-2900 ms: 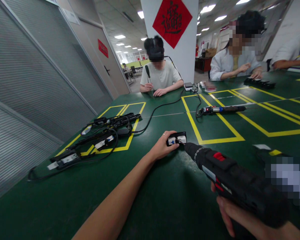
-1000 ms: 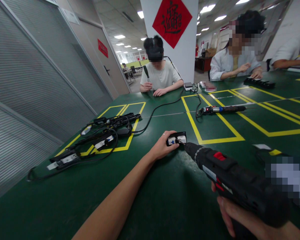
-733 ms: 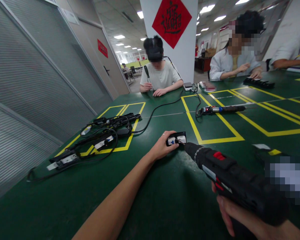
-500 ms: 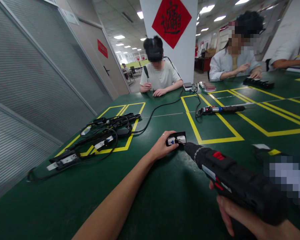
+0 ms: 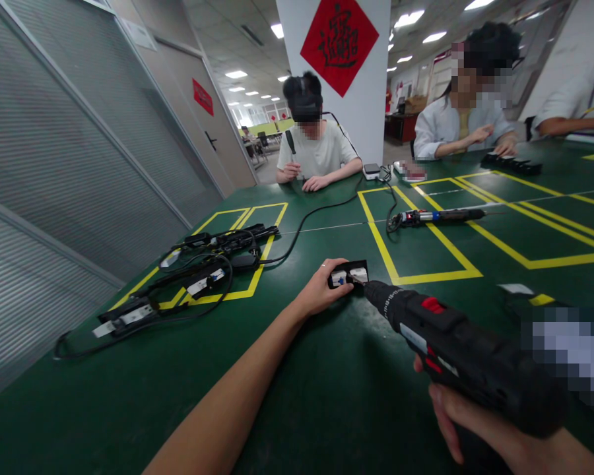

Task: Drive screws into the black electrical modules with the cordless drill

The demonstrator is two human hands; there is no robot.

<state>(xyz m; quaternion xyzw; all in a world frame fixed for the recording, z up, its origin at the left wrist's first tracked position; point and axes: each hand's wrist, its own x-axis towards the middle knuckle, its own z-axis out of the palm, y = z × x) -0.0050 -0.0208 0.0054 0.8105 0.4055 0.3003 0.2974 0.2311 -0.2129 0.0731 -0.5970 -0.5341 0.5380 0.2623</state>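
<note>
My left hand (image 5: pixel 327 287) grips the left end of a small black case (image 5: pixel 361 266) on the green table (image 5: pixel 317 369). White parts and a bit of blue show inside the case. Closed around the handle of a black and red power drill (image 5: pixel 455 336) is my right hand (image 5: pixel 468 412). The drill points left, and its bit reaches into the case beside my left thumb. Whether the bit's tip touches a screw cannot be made out.
Black strips with cables (image 5: pixel 208 280) lie at the left. A slim tool with a blue band (image 5: pixel 440 216) rests inside yellow tape lines. Across the table one person (image 5: pixel 321 152) holds a screwdriver; another person (image 5: pixel 468 125) touches black parts (image 5: pixel 512 163). A blurred item lies at right.
</note>
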